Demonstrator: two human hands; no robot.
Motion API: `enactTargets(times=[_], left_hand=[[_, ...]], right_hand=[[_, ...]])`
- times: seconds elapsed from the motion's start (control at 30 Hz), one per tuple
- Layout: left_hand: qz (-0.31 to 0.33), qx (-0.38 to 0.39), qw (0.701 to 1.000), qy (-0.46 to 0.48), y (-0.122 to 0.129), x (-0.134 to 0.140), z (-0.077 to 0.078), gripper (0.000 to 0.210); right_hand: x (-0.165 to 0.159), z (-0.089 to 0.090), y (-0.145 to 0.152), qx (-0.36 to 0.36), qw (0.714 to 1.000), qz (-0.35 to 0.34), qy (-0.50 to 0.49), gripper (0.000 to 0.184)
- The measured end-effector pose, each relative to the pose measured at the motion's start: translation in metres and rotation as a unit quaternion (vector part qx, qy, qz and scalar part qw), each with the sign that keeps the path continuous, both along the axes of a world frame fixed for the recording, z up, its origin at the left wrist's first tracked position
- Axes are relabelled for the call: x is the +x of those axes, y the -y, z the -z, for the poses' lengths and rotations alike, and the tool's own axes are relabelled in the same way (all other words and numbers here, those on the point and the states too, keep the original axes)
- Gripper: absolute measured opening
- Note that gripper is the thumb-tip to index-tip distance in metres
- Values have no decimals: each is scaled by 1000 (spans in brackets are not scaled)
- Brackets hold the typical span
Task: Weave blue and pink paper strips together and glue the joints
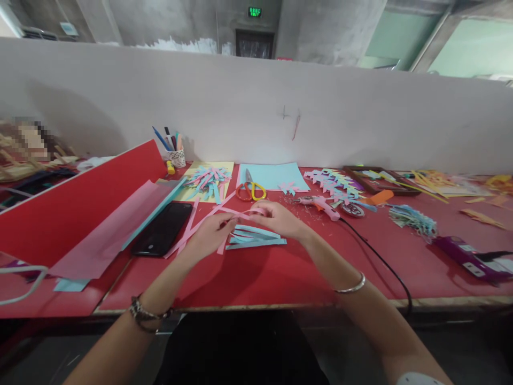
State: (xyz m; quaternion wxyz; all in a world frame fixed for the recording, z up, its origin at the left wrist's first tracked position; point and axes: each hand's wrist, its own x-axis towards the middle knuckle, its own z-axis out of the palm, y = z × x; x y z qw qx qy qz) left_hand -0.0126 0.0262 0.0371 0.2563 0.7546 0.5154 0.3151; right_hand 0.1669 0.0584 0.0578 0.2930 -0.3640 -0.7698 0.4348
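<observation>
Both my hands are over the middle of the red table, pinching one pink paper strip that bends between them. My left hand grips its left part, thumb against fingers. At the right part, my right hand holds the strip, which curls near the fingertips. Several blue paper strips lie in a loose bunch just below and between the hands. More pink strips are spread on the table beside and under my left hand. Scissors with red and yellow handles rest just beyond my hands.
A black phone and a leaning red board stand at left. Beyond are a pen cup, a pile of cut strips and blue paper. A pink glue gun with a trailing cord and a purple device lie right.
</observation>
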Motion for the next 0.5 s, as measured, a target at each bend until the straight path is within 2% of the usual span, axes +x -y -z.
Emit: enactTargets(times=[0.07,0.13,0.23,0.33,0.4,0.5], left_hand=[[1,17,1000,3,-6,-2,2,37],[-1,55,998,10,-12,-4,4,38],[-17,95,995,21,-22,-5,6,38],[-52,95,994,23,-33,-3,10,38],[-58,69,995,36,-39,-2,13,38],[5,-50,994,98,-40,0,19,42]], right_hand=[[6,1,-7,-37,999,16,-25,22],[10,5,-12,-112,990,19,-87,24],[13,14,-15,-214,962,49,-164,23],[14,20,-12,-263,938,62,-217,29],[14,22,-10,-270,928,62,-250,33],[14,25,-8,-265,930,66,-248,32]])
